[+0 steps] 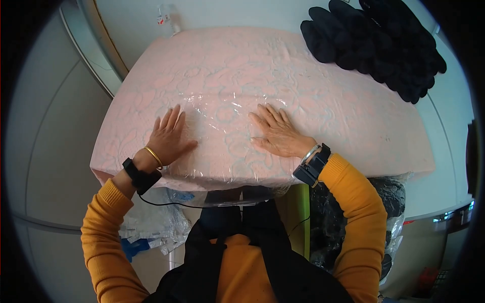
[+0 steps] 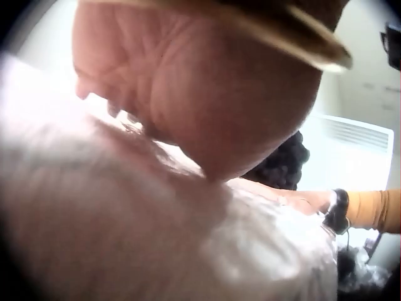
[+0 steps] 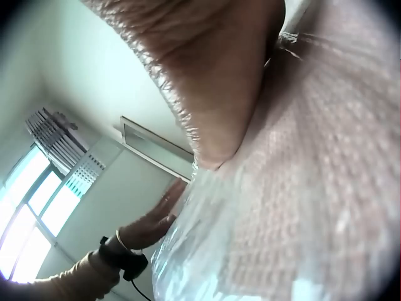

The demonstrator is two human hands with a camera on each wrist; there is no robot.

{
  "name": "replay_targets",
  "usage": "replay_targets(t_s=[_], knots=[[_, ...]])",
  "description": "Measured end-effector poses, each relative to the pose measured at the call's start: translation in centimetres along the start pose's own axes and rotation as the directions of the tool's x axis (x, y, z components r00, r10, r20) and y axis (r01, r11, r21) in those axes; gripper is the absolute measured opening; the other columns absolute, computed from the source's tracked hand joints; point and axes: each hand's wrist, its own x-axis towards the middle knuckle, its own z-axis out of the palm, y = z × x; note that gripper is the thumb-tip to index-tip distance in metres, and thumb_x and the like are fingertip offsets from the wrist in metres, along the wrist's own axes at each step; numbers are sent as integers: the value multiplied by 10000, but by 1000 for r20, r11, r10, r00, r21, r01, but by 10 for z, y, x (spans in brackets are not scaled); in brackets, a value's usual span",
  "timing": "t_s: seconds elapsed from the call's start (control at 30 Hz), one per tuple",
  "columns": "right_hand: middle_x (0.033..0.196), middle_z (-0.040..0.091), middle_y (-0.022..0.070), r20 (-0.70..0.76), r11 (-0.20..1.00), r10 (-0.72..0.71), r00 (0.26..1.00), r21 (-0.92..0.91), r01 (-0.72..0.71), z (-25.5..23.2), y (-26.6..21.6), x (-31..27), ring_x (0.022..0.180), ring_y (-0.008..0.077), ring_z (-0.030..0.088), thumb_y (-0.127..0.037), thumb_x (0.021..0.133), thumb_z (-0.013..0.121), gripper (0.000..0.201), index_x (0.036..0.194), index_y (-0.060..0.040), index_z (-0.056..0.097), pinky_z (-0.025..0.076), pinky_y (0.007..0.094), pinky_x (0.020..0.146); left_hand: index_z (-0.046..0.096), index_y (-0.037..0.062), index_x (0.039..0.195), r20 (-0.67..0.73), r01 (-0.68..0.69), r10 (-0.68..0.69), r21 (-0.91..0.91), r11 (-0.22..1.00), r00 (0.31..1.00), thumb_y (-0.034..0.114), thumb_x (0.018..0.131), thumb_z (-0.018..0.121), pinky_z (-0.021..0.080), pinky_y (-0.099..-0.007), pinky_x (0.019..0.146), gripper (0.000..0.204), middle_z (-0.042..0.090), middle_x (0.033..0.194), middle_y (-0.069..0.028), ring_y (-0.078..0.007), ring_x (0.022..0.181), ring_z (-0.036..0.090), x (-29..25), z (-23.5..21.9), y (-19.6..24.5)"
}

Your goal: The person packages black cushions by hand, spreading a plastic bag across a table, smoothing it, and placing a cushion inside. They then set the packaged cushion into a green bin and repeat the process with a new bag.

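Note:
A clear plastic bag [image 1: 222, 121] lies flat on the pink patterned tablecloth [image 1: 212, 55], its glossy creases showing between the hands. On the left side of it my left hand [image 1: 169, 135] rests with straight fingers pointing away and the thumb spread. My right hand [image 1: 278, 134] lies to the right, palm down, fingers extended and thumb apart. The plastic's near edge hangs over the front of the table. In the right wrist view the film [image 3: 200, 232] shows shiny beside the palm, over woven-looking cloth. Neither hand grips anything.
A stack of black padded cup-shaped pieces [image 1: 374, 45] sits at the back right corner. A small clear bottle [image 1: 165, 19] stands behind the table at the left. Below the front edge are crumpled plastic bags [image 1: 156, 217] and black bundles in plastic [image 1: 328, 227].

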Motion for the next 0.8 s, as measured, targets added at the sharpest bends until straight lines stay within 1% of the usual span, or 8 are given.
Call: replay_targets(t_s=[0.03,0.1,0.17,0.3,0.37,0.5,0.63,0.8], knots=[[1556,109,248,12,1000,16,1000,23,-16,0,0,0,1456,390,51,-530,976,318,727,1494,-31,207,53,545,1156,249,-26,1467,-15,-8,9,71,997,1000,496,896,545,146,-503,1160,828,174,1554,-218,-350,1450,157,2,-9,10],[1557,102,247,44,999,36,998,32,-38,-2,-6,0,1455,394,43,-539,975,315,736,1498,-36,196,50,550,1154,245,-46,1460,-108,-199,196,-24,980,975,482,874,581,143,-519,1158,857,164,1550,-237,-360,1448,157,14,-17,39],[1559,88,245,99,997,71,993,6,-72,-10,-9,3,1454,403,29,-558,972,310,753,1506,-45,175,45,560,1150,223,-45,1465,-194,-416,381,-197,888,904,524,889,539,142,-531,1155,869,160,1545,-252,-364,1446,159,28,-8,70],[1564,61,237,114,998,62,992,-13,-61,-6,-4,5,1458,392,3,-576,969,303,772,1515,-54,140,33,574,1143,145,-2,1496,-141,-479,457,-262,838,878,562,888,525,152,-554,1147,912,130,1565,-209,-352,1454,138,61,13,105],[1566,57,233,92,999,48,995,-4,-48,-2,-1,1,1459,389,-2,-575,969,307,771,1517,-60,136,30,573,1143,142,10,1501,32,-350,366,-225,909,930,566,916,470,152,-574,1138,872,124,1568,-201,-343,1459,130,76,23,96],[1571,45,220,51,1000,18,999,11,-19,0,1,-1,1461,381,-15,-568,968,321,766,1522,-77,126,22,570,1145,134,42,1514,136,-202,227,-175,964,964,574,930,430,72,-569,1149,844,81,1587,-169,-326,1471,72,92,33,38],[1576,36,207,69,1000,21,997,8,-22,1,3,2,1463,375,-22,-560,967,335,759,1524,-89,123,13,563,1148,165,53,1511,131,-44,63,-146,988,989,631,926,361,47,-568,1150,846,84,1594,-146,-303,1477,55,92,41,-16],[1580,27,197,74,999,37,997,14,-39,2,2,0,1465,364,-25,-559,963,344,760,1525,-99,122,13,553,1151,157,97,1522,158,195,-179,-98,976,971,613,937,351,56,-595,1135,804,68,1596,-146,-318,1477,35,78,41,-49]])
